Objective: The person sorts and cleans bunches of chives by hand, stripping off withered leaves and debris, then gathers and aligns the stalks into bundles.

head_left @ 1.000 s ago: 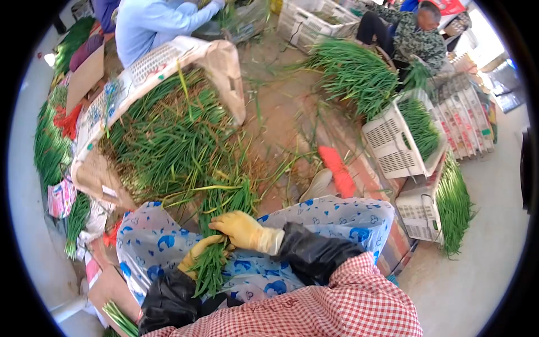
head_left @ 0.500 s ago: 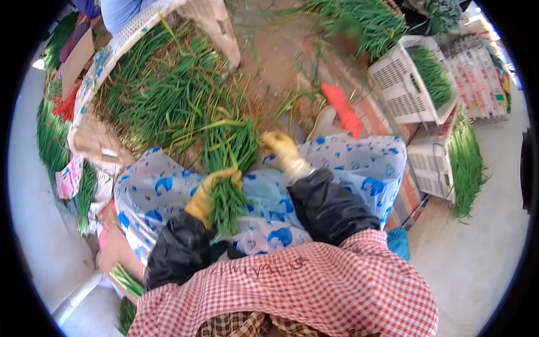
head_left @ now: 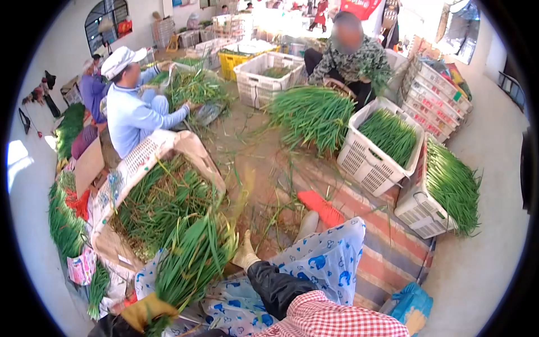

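Here, the left hand [head_left: 147, 312], in a yellow glove, holds a bunch of long green stalks [head_left: 193, 261] near its lower end, and the glove is folded around it. This bunch is just in front of the large pale crate [head_left: 109, 245], and its leaves spread upward and overlap the crate's edge in the view; whether they touch it, I cannot tell. The right hand [head_left: 245, 251], in a paler glove, is near the crate's right front side, just beside the leaves of the bunch. Its fingers point away from the body, but I cannot tell if they are wide, narrow or pinching a leaf. Inside the crate lies a thick heap of green and brownish stalks [head_left: 163, 196]. In front of the crate and to its right, a plastic sheet [head_left: 323, 253] with blue prints covers the legs. To the right of the crate there is a red object [head_left: 321, 208], and farther right, two white crates [head_left: 365, 171] full of green stalks. Behind the crate sits a person in light blue [head_left: 135, 115]; behind it and well to the right, a person in a camouflage jacket [head_left: 359, 62] sits beside a wide pile of green stalks [head_left: 311, 118].
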Demonstrator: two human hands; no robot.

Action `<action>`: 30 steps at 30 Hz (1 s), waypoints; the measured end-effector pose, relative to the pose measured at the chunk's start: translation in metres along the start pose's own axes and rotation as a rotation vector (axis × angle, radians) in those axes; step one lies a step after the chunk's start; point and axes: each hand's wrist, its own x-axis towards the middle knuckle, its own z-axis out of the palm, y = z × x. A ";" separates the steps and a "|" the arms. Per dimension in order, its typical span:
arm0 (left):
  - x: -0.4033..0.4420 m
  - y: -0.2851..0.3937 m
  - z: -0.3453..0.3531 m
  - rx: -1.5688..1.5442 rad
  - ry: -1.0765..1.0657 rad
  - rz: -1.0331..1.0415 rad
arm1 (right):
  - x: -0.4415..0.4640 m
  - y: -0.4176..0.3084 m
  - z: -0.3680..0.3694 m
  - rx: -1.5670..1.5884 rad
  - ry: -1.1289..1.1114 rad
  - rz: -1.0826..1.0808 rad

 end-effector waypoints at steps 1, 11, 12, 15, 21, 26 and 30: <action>-0.006 -0.020 -0.012 0.048 0.019 0.019 | 0.001 -0.004 0.004 0.035 0.037 -0.047; -0.099 -0.120 -0.054 -0.069 0.225 0.073 | 0.008 0.038 0.081 -0.501 0.071 -0.274; -0.090 -0.151 -0.055 -0.168 0.155 0.153 | 0.023 0.047 0.071 -0.457 0.062 -0.356; -0.072 -0.192 -0.039 -0.220 0.096 0.248 | 0.017 0.050 0.099 -0.825 0.381 -0.427; -0.076 -0.209 -0.001 -0.410 0.116 0.271 | 0.077 -0.025 0.027 -0.420 0.440 -0.570; -0.040 -0.280 -0.003 -0.618 0.152 0.131 | 0.035 -0.039 0.041 -0.805 0.190 -0.438; -0.049 -0.262 0.004 -0.405 0.267 0.084 | -0.102 0.048 0.099 -1.189 0.125 0.102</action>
